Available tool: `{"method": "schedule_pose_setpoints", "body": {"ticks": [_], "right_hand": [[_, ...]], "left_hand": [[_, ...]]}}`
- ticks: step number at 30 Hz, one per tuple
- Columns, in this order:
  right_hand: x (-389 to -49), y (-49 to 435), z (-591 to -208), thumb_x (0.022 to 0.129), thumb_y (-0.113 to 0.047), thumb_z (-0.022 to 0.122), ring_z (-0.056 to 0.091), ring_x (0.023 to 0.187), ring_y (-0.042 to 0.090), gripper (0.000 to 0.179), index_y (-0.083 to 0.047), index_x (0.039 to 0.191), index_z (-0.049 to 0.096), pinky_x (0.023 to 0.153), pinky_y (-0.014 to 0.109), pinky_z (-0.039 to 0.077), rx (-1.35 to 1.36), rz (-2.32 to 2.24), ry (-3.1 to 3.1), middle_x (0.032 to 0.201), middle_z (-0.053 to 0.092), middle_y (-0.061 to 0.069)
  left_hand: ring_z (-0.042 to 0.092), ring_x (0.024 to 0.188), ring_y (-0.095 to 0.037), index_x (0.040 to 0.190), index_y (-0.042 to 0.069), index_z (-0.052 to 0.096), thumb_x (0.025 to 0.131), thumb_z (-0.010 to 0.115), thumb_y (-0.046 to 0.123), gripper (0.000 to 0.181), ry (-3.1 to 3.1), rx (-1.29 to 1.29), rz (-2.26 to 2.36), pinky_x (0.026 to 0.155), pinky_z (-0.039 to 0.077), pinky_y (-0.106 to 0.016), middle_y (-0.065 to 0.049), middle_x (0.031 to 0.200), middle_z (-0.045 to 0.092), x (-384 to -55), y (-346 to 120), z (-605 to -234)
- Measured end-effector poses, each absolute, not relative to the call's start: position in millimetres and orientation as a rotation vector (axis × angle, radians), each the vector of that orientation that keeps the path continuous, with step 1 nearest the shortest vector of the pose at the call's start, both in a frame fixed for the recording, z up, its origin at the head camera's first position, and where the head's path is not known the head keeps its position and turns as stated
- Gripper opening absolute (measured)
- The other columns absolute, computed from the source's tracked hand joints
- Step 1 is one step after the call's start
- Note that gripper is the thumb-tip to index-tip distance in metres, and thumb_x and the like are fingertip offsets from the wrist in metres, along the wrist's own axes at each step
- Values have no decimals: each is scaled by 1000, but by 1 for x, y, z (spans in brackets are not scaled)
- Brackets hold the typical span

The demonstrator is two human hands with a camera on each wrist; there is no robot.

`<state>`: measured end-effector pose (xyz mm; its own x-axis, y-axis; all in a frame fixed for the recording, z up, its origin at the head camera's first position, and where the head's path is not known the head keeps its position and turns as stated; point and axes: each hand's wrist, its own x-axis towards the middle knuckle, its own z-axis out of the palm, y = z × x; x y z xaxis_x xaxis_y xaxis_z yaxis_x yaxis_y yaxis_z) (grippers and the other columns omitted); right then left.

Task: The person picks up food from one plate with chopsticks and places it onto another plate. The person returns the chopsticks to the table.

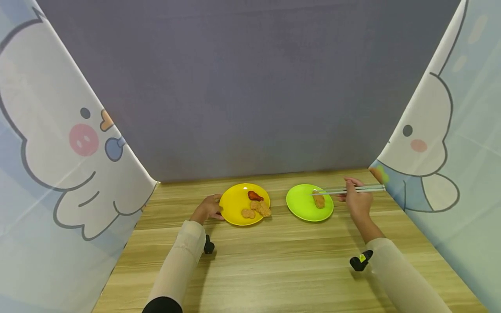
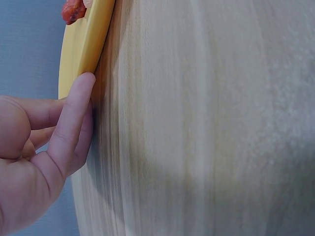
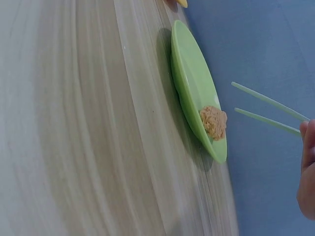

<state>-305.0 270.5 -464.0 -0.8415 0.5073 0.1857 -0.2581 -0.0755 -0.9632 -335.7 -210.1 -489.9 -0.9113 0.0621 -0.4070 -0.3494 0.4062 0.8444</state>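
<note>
My left hand (image 1: 209, 207) holds the left edge of a yellow plate (image 1: 236, 202), fingertips at the rim in the left wrist view. On that plate lie a reddish drumstick (image 1: 255, 196) and several golden-brown nugget-like pieces (image 1: 264, 210). My right hand (image 1: 358, 201) grips a pair of pale green chopsticks (image 3: 270, 101). Their tips are spread apart and, in the right wrist view, stand clear above a crumbly brown fried piece (image 3: 214, 123). That piece sits toward one side of a lime-green plate (image 1: 301, 204), just left of the right hand.
Both plates stand side by side near the back of a wood-grain table (image 1: 274, 269). A grey panel (image 1: 250, 95) rises behind it. Cartoon-printed sheets (image 1: 51, 130) flank both sides. Dark wrist devices (image 1: 209, 246) hang by the sleeves.
</note>
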Motion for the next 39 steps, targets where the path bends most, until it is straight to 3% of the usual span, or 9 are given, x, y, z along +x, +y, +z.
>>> {"method": "schedule_pose_setpoints", "body": {"ticks": [9, 19, 27, 39], "right_hand": [[-300, 276, -467, 94, -16, 57, 63, 42, 11, 16, -9, 100, 70, 38, 24, 53, -303, 1887, -1721, 70, 59, -2], [-298, 273, -472, 94, -15, 58, 63, 41, 14, 25, 3, 109, 66, 39, 29, 54, -319, 1880, -1734, 71, 56, 3], [-291, 263, -467, 95, -17, 56, 63, 43, 11, 22, -2, 106, 68, 40, 29, 55, -288, 1716, -1919, 74, 57, 0], [-295, 259, -484, 97, -30, 53, 66, 47, 11, 32, -6, 111, 69, 46, 30, 58, -232, 1529, -2037, 59, 59, -13]], "left_hand": [[68, 82, -23, 147, 16, 37, 90, 53, -8, 64, 2294, -259, 1504, 69, 63, -36, -26, 135, 47, -337, -210, -492], [67, 79, -22, 147, 16, 37, 89, 53, -9, 65, 2296, -249, 1507, 70, 63, -37, -26, 134, 48, -338, -211, -493], [66, 82, -23, 148, 16, 36, 89, 53, -11, 67, 2285, -257, 1514, 72, 63, -37, -26, 126, 53, -337, -209, -492], [68, 82, -23, 148, 15, 35, 90, 53, -7, 65, 2308, -255, 1492, 71, 63, -36, -26, 135, 48, -335, -209, -491]]}}
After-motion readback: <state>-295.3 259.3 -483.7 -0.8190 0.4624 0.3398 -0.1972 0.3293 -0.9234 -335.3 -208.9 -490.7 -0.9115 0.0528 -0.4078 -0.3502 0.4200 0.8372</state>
